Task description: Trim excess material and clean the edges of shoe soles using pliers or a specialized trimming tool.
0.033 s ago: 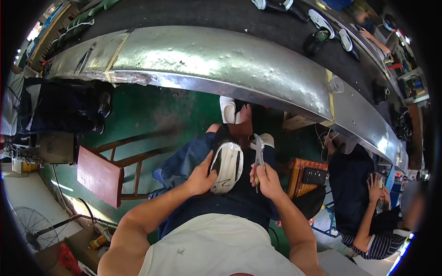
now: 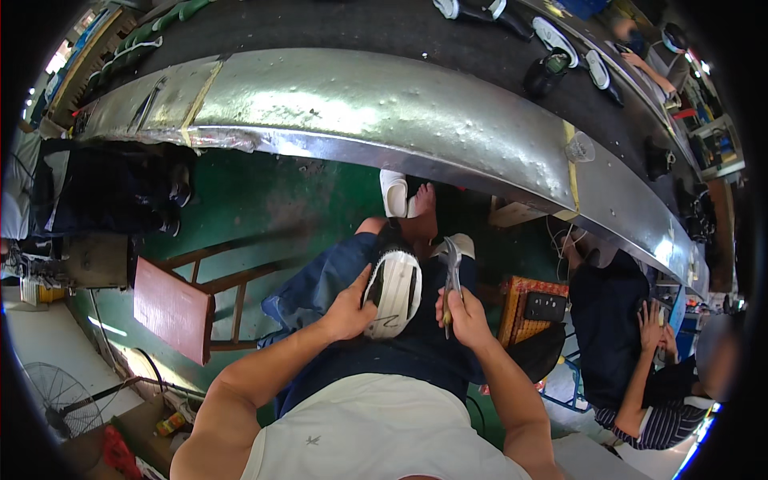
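Observation:
I sit with a shoe (image 2: 394, 290) on my lap, its white sole facing up. My left hand (image 2: 350, 307) grips the shoe from its left side, thumb against the sole. My right hand (image 2: 464, 316) is closed around a pair of metal pliers (image 2: 452, 272), whose jaws point away from me just right of the shoe. My legs in blue trousers stretch toward a long metal-edged conveyor (image 2: 360, 112), and my feet in white sandals (image 2: 394, 194) rest under it.
A wooden stool (image 2: 180, 308) stands at my left on the green floor. Shoes and soles (image 2: 560, 40) lie on the dark belt. Another person (image 2: 640, 376) in dark clothes sits at my right, next to an orange woven seat (image 2: 532, 308). A fan (image 2: 60, 396) is lower left.

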The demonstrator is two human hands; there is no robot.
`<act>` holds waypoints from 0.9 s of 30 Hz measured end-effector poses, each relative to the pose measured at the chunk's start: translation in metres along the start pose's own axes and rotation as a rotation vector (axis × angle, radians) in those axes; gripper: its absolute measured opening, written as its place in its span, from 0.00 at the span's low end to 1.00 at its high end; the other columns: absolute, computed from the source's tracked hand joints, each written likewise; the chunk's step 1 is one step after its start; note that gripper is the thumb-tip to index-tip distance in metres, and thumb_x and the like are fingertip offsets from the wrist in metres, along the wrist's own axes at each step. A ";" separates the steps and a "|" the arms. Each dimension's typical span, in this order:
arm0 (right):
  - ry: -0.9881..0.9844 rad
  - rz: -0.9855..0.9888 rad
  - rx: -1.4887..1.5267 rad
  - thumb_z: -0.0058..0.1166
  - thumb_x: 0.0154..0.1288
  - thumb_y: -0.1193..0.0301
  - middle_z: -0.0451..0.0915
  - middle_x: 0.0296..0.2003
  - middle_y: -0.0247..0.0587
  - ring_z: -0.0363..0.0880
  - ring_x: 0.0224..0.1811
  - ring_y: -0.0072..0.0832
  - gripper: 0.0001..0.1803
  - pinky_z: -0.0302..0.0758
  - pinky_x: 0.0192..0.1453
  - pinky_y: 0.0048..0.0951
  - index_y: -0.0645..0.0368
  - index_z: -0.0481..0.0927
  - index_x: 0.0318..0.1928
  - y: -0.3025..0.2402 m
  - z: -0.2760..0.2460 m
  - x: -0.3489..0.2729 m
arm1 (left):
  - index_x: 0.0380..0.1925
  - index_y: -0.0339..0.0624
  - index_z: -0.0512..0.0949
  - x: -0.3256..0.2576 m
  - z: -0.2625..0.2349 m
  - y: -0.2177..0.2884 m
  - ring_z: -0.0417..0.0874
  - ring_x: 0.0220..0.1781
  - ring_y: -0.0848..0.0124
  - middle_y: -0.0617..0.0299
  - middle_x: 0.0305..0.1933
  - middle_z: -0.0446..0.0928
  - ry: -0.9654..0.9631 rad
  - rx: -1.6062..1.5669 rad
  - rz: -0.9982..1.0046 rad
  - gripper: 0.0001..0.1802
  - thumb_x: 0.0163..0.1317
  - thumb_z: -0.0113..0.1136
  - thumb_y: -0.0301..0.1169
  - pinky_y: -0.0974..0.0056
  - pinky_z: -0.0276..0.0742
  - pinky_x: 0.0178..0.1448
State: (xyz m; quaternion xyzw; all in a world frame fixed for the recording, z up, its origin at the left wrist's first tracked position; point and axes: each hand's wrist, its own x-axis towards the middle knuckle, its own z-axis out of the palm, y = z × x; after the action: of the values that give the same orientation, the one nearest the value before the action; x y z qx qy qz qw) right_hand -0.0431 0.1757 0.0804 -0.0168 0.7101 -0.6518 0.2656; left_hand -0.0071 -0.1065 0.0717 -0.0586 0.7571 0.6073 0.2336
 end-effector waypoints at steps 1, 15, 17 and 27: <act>0.036 0.070 0.067 0.40 0.83 0.55 0.79 0.33 0.37 0.79 0.28 0.22 0.23 0.78 0.33 0.26 0.65 0.76 0.50 0.007 -0.005 -0.004 | 0.78 0.29 0.45 -0.001 0.003 -0.001 0.55 0.83 0.51 0.36 0.80 0.54 -0.044 -0.051 0.026 0.51 0.60 0.63 0.29 0.60 0.52 0.82; 0.406 0.221 0.265 0.47 0.81 0.54 0.79 0.34 0.37 0.79 0.29 0.23 0.22 0.80 0.32 0.28 0.64 0.74 0.53 0.059 -0.077 -0.068 | 0.64 0.45 0.71 0.031 0.009 0.108 0.85 0.50 0.44 0.43 0.51 0.83 -0.223 0.737 0.513 0.37 0.54 0.71 0.40 0.47 0.82 0.54; 0.408 0.247 0.210 0.49 0.80 0.56 0.79 0.34 0.37 0.79 0.30 0.22 0.20 0.80 0.32 0.27 0.64 0.74 0.53 0.057 -0.077 -0.075 | 0.55 0.44 0.74 0.039 0.002 0.157 0.86 0.46 0.45 0.45 0.47 0.84 -0.191 0.752 0.587 0.34 0.48 0.77 0.38 0.47 0.81 0.50; 0.266 0.227 -0.041 0.58 0.71 0.69 0.81 0.37 0.36 0.80 0.36 0.23 0.20 0.79 0.43 0.28 0.66 0.74 0.59 0.076 -0.068 -0.101 | 0.55 0.34 0.79 0.109 0.024 0.172 0.81 0.46 0.73 0.57 0.44 0.83 -0.305 -0.024 0.447 0.23 0.67 0.70 0.37 0.65 0.78 0.53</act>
State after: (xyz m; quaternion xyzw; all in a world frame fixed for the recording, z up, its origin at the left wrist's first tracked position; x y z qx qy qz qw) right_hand 0.0407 0.2871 0.0458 0.1444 0.7494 -0.5996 0.2411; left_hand -0.1603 -0.0186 0.1748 0.1994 0.7001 0.6544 0.2047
